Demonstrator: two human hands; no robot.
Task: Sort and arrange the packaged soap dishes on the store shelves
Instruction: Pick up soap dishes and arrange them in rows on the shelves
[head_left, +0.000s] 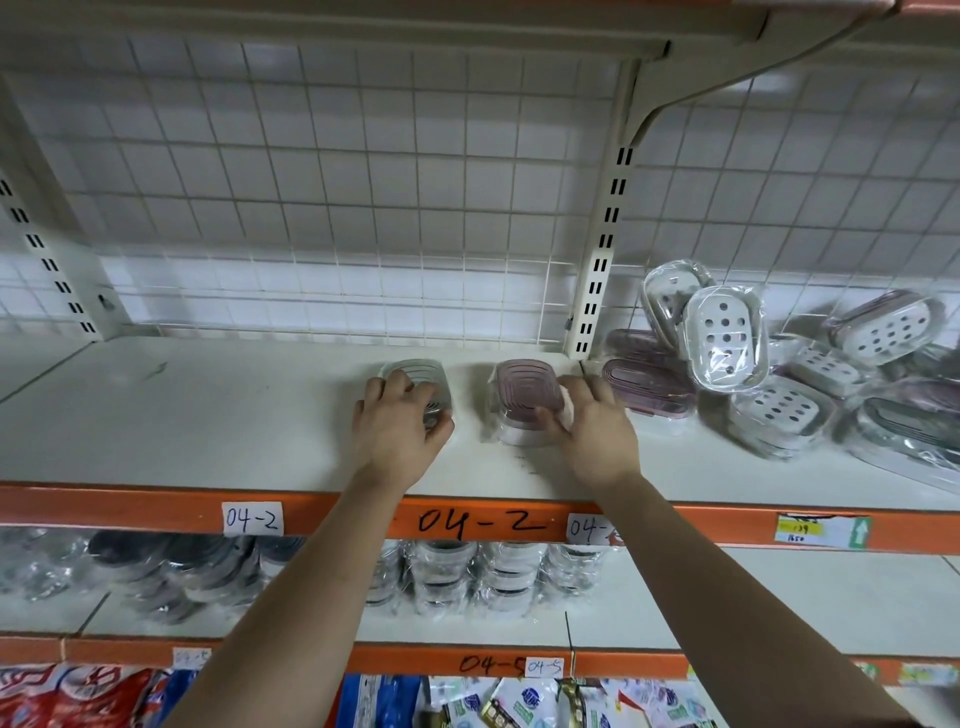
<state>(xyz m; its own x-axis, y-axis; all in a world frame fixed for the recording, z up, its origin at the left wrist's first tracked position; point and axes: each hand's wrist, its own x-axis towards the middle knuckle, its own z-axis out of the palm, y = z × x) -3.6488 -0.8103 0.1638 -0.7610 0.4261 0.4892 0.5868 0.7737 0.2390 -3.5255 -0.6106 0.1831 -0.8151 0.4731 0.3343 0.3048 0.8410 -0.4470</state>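
Packaged soap dishes lie heaped at the right of the shelf, while mid-shelf the grip of the left hand curls round a clear dish and that of the right hand clasps a pink dish, whose slick wrap may slip, or a nudge may topple the heap.

- The left hand grips a clear grey soap dish on the white shelf.
- Just right of that grip, the right hand holds a pink soap dish; the two dishes are apart.
- Further right of this grip lies a jumbled pile of wrapped dishes.
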